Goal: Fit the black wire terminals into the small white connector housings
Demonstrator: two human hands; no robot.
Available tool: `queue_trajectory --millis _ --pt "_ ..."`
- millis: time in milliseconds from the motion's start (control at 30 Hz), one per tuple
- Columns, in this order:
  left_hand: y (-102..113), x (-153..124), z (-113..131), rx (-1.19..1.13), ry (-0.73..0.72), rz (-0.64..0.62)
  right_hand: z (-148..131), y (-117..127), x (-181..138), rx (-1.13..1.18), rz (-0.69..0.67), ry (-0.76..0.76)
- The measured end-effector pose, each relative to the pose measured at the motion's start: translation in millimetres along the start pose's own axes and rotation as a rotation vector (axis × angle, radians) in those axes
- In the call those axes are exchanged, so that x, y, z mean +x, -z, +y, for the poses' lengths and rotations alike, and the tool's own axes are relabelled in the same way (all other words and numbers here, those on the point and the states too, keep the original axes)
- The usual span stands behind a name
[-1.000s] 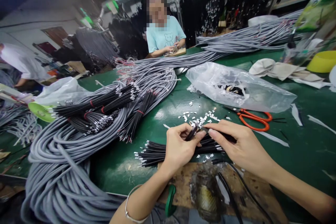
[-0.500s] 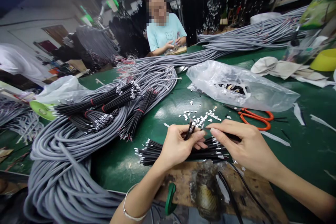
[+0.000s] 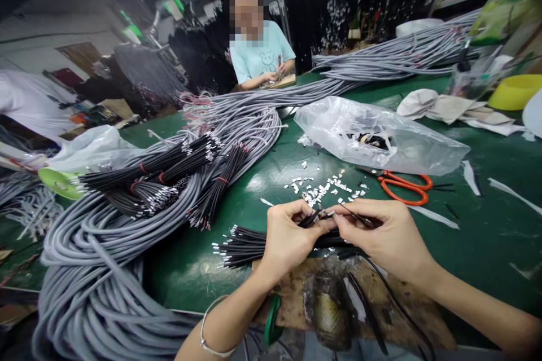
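Observation:
My left hand [image 3: 288,237] pinches a short black wire [image 3: 311,218] by its end, fingers closed on it. My right hand [image 3: 381,234] meets it from the right, thumb and forefinger pinched on another thin black wire [image 3: 358,216]. The fingertips of both hands touch at the middle. Under them lies a loose pile of short black wires with silver tips [image 3: 243,242] on the green table [image 3: 262,175]. Small white sleeve pieces [image 3: 322,189] are scattered just beyond my hands.
Orange-handled scissors [image 3: 402,187] lie to the right, beside a clear plastic bag [image 3: 381,138]. Thick grey cable coils [image 3: 105,237] and tied black wire bundles [image 3: 169,172] fill the left. A worn wooden board [image 3: 322,299] sits at the table's edge. A person in a light blue shirt [image 3: 260,56] works opposite.
My hands have drawn together so the fingertips now meet; the left hand's wire has tipped from upright to nearly level. The view has shifted slightly.

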State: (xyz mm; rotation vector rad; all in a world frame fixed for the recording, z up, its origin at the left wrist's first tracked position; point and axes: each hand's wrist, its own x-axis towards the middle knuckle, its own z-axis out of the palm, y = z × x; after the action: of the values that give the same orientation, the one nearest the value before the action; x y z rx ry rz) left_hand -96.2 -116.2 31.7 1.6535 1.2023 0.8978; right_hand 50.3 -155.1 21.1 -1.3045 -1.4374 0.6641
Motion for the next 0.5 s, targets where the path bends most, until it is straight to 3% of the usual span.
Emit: queue_trajectory --millis 400,500 --pt "-1.0 -1.2 -2.1 -0.032 -0.019 0.026 -1.0 -1.2 -0.4 0.023 -0.026 -0.061" --pt "1.6 0.2 -3.5 -0.082 -0.007 -0.038 1.4 0.1 -0.3 0.016 -0.048 -0.072"
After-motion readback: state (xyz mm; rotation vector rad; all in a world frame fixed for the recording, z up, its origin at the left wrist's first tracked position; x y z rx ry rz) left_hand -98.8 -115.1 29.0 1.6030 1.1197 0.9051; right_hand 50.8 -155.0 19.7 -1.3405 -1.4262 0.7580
